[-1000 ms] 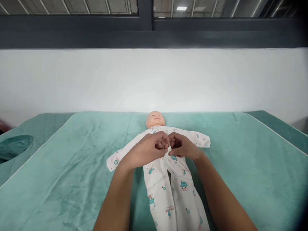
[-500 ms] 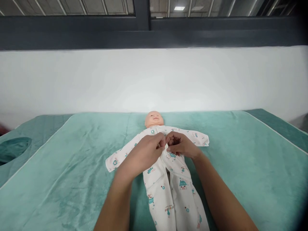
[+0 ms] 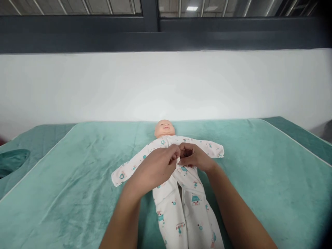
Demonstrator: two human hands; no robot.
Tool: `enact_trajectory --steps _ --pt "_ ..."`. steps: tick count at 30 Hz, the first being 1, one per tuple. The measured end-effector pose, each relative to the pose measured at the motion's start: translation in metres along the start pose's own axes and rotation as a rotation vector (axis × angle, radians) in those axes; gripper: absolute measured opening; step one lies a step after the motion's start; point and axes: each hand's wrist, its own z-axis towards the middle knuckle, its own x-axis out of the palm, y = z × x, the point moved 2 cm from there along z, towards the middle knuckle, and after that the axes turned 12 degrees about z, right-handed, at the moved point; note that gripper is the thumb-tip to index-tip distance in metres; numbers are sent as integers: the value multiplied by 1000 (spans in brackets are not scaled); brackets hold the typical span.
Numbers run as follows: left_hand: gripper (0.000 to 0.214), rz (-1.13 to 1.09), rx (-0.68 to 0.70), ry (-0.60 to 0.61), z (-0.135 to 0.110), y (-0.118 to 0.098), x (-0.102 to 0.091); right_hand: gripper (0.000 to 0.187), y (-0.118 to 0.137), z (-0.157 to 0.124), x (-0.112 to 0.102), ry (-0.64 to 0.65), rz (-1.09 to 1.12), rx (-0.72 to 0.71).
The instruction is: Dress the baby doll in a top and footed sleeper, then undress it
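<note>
A baby doll [image 3: 165, 128] lies on its back, dressed in a white printed baby romper [image 3: 197, 214] with long sleeves spread to both sides. Over the chest, my left hand [image 3: 163, 164] pinches the front edge of the romper. Facing it, my right hand [image 3: 194, 155] is closed on the same edge, and the fingertips of both hands meet. A small bit of white cloth shows between them; any fastener there is hidden by the fingers. Below the hands the romper's front parts in a narrow gap down to the legs.
Under the doll spreads a green plush blanket [image 3: 72, 186] with some wrinkles at the left. Behind it rise a white wall [image 3: 166, 86] and a dark window frame [image 3: 77, 34]. A darker green cloth fold [image 3: 12, 160] lies at the far left.
My hands have drawn slightly closer together at the romper's front edge, and less white cloth shows between the fingertips. The whole view has shifted a little.
</note>
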Motion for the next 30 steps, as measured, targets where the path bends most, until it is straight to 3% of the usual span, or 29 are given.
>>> enact_trajectory --steps 18,25,30 --pt "16 -65 38 -6 1 2 -4 31 -2 1 1 -7 56 4" --pt "10 24 -19 -27 5 0 -3 29 0 -2 -4 42 7 -12" --pt "11 -30 -8 -27 7 -2 0 20 1 0 1 -5 6 -31"
